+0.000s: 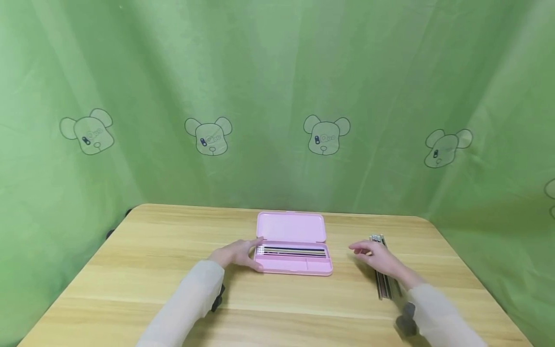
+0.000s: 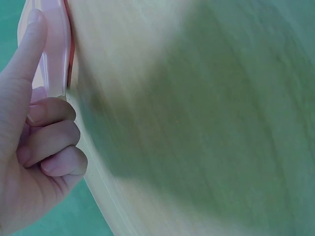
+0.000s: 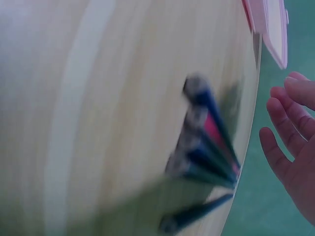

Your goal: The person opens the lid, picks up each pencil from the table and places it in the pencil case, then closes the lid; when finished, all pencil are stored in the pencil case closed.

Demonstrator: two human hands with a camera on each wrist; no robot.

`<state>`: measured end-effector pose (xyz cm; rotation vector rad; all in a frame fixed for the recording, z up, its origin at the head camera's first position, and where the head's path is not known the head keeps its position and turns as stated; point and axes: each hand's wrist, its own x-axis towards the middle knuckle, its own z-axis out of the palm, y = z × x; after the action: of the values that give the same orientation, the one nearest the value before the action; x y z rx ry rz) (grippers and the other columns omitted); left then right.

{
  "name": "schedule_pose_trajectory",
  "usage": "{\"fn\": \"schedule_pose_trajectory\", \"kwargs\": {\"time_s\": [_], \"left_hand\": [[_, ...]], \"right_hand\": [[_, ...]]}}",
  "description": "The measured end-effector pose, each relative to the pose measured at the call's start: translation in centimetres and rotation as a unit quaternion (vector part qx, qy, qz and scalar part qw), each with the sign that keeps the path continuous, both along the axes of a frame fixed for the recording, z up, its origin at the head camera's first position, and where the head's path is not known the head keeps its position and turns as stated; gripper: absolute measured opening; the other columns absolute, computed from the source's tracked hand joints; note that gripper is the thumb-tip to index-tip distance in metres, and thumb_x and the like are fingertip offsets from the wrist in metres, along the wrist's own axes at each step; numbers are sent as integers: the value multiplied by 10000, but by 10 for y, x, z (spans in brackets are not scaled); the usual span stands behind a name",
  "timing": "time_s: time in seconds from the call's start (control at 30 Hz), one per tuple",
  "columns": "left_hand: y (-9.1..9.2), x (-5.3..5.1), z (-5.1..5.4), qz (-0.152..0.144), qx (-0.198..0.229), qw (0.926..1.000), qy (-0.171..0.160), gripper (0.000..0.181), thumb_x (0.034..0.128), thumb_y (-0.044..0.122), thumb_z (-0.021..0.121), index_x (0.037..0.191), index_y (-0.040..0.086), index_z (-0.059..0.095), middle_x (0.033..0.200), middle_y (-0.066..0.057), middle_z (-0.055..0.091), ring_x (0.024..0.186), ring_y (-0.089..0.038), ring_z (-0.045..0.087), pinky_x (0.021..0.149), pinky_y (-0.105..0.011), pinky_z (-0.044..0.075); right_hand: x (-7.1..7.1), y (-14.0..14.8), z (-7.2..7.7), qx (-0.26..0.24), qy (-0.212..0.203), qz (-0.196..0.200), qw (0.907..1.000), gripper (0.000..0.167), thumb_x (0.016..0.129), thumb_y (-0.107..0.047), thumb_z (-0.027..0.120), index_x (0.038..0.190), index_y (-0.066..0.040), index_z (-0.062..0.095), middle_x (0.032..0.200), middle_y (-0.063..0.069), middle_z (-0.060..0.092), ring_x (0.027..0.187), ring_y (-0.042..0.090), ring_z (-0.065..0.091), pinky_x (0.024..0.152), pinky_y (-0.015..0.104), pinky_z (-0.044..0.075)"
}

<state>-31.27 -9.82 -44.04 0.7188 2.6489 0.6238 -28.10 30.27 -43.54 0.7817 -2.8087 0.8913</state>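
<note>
Pencil case (image 1: 282, 264), pink, its lid (image 1: 290, 226) raised, lay on the table (image 1: 303, 299) with stored pencils (image 1: 295, 251) along its hinge side, left end gripped by the left hand (image 1: 237, 253), apparently for steadiness, while the right hand (image 1: 377, 258), empty and loosely spread, hung near the loose pencils (image 1: 383, 285).

From my remote screen I saw loose, off-white cloth on both arms: the left sleeve (image 1: 186, 301) at seven o'clock, softly creased, and the matching right sleeve (image 1: 442, 313) at four. A small black block (image 1: 218, 299) showed beside the first, a blurred dark lump (image 1: 406, 320) beside the second. The left hand (image 1: 236, 253) and right hand (image 1: 379, 258) were bare.
</note>
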Motion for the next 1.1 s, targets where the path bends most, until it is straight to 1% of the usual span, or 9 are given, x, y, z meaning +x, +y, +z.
{"fn": "schedule_pose_trajectory", "kwargs": {"time_s": [0.17,0.3,0.4,0.57,0.67,0.73,0.87,0.97,1.1], "left_hand": [[0,0,0,-40,38,10000,8,928,705,401,753,1442,118,266,1434,-175,335,1281,-356,362,1066,-463,298],[0,0,0,-23,49,10000,-28,929,704,400,754,1444,124,263,1439,-171,328,1283,-359,358,1066,-468,294],[0,1,0,7,34,10000,-41,936,701,408,754,1445,129,260,1437,-174,330,1283,-361,358,1066,-470,294],[-1,0,0,34,-39,10000,-10,941,702,431,746,1449,142,253,1432,-182,335,1282,-369,355,1066,-476,292],[-1,1,1,-1,-38,10000,9,936,705,428,745,1447,133,257,1431,-183,336,1283,-366,355,1067,-470,293],[-1,1,2,-21,-28,10000,11,932,706,421,747,1445,126,261,1431,-185,337,1283,-365,355,1067,-468,294],[-1,1,1,-4,-71,10000,13,933,704,429,746,1446,137,262,1422,-195,347,1278,-373,359,1063,-476,296],[-1,0,0,-8,-76,10000,11,935,702,431,746,1446,140,261,1422,-196,346,1278,-374,358,1064,-477,295],[-1,0,0,-27,-46,10000,7,934,703,425,748,1445,132,261,1428,-190,339,1281,-370,355,1067,-473,292]], "right_hand": [[7,22,0,-102,189,-194,9996,236,817,35,608,1046,91,617,908,171,645,795,99,586,696,233,515],[12,39,-1,-106,64,-497,9987,254,824,-2,618,1059,94,611,984,227,635,811,106,591,701,225,513],[15,51,-2,-185,-82,-741,9970,282,833,-42,622,1082,91,602,1004,235,629,804,85,578,695,218,505],[18,67,-7,-221,-190,-906,9955,322,824,-43,632,1092,126,576,870,141,648,761,24,564,688,207,506],[21,73,-9,-64,-421,-997,9941,389,813,-70,651,1114,151,540,810,73,627,745,89,576,666,217,501],[24,76,-9,-4,-783,-1058,9913,459,815,-103,654,1149,167,493,807,72,610,720,141,567,627,225,492],[27,77,-9,-28,-1330,-1069,9853,560,818,-135,652,1187,207,406,782,77,573,659,125,517,567,231,469],[28,76,-9,59,-1360,-1077,9848,577,802,-131,662,1175,223,400,742,54,550,620,94,486,550,220,456],[28,75,-7,247,-1291,-1196,9841,544,778,-78,659,1155,225,411,735,61,547,643,132,491,554,228,451]]}}
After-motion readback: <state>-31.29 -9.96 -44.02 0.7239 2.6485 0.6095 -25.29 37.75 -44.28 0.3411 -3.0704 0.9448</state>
